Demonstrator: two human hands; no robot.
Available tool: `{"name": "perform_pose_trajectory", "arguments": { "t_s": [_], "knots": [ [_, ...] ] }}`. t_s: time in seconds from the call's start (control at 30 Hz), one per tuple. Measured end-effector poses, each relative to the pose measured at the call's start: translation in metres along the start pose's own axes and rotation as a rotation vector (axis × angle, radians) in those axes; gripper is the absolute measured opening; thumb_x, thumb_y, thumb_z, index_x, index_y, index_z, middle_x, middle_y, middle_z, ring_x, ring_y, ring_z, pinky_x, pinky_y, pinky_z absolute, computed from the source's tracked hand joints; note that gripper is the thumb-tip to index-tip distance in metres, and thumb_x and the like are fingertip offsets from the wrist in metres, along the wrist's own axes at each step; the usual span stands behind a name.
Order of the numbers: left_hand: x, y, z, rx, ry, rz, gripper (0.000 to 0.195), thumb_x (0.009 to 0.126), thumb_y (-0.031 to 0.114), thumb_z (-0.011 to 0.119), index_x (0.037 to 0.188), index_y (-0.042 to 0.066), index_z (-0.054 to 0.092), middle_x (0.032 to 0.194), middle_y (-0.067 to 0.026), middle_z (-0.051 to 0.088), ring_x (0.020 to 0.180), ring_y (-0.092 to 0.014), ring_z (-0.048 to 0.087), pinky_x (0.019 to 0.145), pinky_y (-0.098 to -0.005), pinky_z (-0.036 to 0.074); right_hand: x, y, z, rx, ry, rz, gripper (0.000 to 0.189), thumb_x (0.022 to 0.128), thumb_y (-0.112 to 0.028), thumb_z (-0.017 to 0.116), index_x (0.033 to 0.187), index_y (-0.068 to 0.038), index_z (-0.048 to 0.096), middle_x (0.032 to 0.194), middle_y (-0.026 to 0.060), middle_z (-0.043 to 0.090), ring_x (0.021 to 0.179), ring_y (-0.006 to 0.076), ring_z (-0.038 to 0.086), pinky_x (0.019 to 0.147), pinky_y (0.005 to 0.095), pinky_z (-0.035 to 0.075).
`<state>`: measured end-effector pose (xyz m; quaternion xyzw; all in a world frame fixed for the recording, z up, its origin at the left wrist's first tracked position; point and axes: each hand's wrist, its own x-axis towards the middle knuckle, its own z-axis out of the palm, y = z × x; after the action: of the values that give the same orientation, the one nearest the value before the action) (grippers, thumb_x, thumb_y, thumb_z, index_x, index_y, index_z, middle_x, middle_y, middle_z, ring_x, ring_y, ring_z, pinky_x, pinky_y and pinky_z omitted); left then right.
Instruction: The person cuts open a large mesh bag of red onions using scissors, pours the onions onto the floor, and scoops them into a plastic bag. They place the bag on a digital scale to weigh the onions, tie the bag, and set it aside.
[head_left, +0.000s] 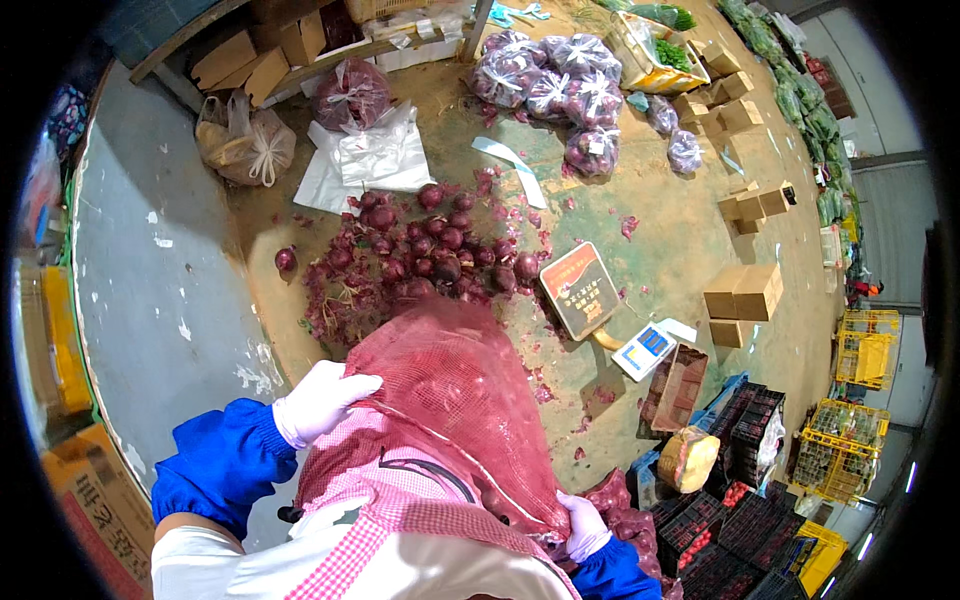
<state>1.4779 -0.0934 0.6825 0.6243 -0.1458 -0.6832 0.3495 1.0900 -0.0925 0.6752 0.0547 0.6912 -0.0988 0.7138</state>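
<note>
A large red mesh sack (457, 375) hangs stretched between my two gloved hands, in front of a pink checked apron. My left hand (319, 401), in a pale glove, pinches the sack's edge near its upper left. Lower down on the right, my right hand (583, 526) grips the gathered corner of the same mesh. Round shapes show faintly through the netting. Just beyond the sack's far end, a heap of red onions (442, 244) lies on the floor among loose skins. One single onion (285, 259) rests apart at the left.
Right of the heap stands a platform scale (581, 291) with its display (643, 351). Tied bags of onions (570, 82) sit farther back, near white plastic bags (375, 154). Cardboard boxes (742, 292), black crates (697, 525) and filled red mesh sacks (630, 517) occupy the right. A grey wall (165, 247) borders the left.
</note>
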Motion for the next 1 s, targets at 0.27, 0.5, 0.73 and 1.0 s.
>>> {"name": "perform_pose_trajectory", "arguments": {
  "t_s": [0.27,0.5,0.73,1.0],
  "knots": [
    [-0.111,-0.039,0.051,-0.212,0.170,0.001,0.019,0.076,0.020,0.056,0.074,0.002,0.059,0.054,0.0011,0.049,0.041,-0.005,0.037,0.038,-0.0201,0.023,-0.080,-0.020,-0.056,-0.326,0.004,-0.306,0.024,0.079,-0.012,0.050,0.094,0.006,0.055,0.092,0.0121,0.060,0.080,0.0197,0.059,0.077,0.0315,0.045],
    [-0.103,-0.069,0.092,-0.271,0.149,0.026,0.022,0.078,0.024,0.052,0.063,0.008,0.051,0.044,0.0042,0.037,0.034,-0.005,0.031,0.032,-0.0207,0.020,-0.056,-0.014,-0.115,-0.284,-0.052,-0.251,0.028,0.078,-0.011,0.051,0.100,0.006,0.051,0.096,0.0143,0.059,0.084,0.0224,0.059,0.078,0.0342,0.046],
    [-0.074,-0.093,0.082,-0.235,0.113,-0.071,0.030,0.079,0.027,0.053,0.054,0.013,0.046,0.040,0.0038,0.036,0.032,-0.006,0.031,0.032,-0.0209,0.022,-0.037,0.001,-0.122,-0.107,-0.076,-0.180,0.029,0.078,-0.011,0.051,0.101,0.006,0.051,0.097,0.0140,0.058,0.086,0.0237,0.058,0.080,0.0356,0.045],
    [-0.059,-0.081,0.029,-0.283,0.095,0.034,0.020,0.079,0.026,0.052,0.068,0.009,0.054,0.044,0.0050,0.039,0.032,-0.005,0.030,0.030,-0.0201,0.020,-0.053,-0.006,-0.037,-0.092,-0.087,-0.267,0.032,0.077,-0.013,0.048,0.103,0.005,0.050,0.099,0.0170,0.057,0.086,0.0273,0.057,0.081,0.0377,0.044]
  ]
}}
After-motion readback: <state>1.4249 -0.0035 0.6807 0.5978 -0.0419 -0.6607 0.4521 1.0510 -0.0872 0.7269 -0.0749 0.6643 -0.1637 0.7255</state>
